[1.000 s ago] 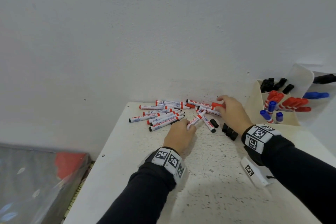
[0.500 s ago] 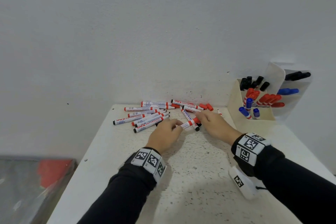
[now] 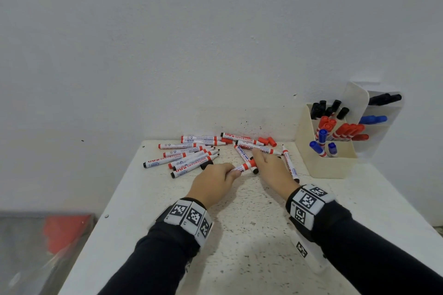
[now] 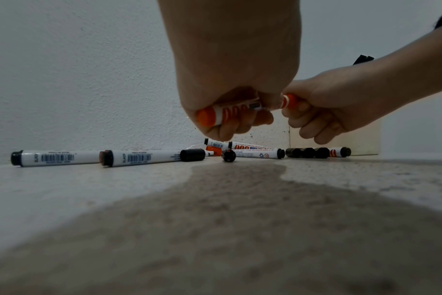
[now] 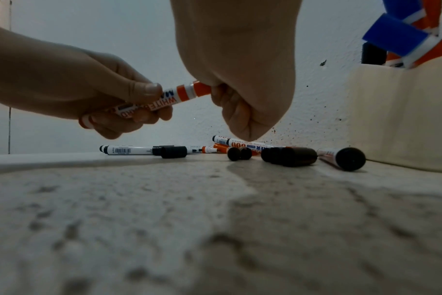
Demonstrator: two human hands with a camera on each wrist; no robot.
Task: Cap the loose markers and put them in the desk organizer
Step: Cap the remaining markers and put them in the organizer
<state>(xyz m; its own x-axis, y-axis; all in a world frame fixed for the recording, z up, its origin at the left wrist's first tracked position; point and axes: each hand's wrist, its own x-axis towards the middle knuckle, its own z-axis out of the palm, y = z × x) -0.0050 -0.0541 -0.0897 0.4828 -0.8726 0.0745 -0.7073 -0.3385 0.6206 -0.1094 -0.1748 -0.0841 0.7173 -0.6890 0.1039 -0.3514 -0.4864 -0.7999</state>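
Head view: the red marker [image 3: 245,166], left of the desk organizer [image 3: 323,163], is mostly hidden between both hands above the worktop [image 3: 239,235].

Left wrist view: the left hand [image 4: 230,83] curls its fingers [image 4: 236,127] round the barrel.

Right wrist view: the right hand [image 5: 242,65] grips the red cap [image 5: 201,89], fingers closed; the cap's far end is hidden.

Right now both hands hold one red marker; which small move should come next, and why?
Probably press the red cap fully home. The left hand grips the red marker by its barrel and the right hand pinches the cap at its tip, both above the table. Then the organizer.
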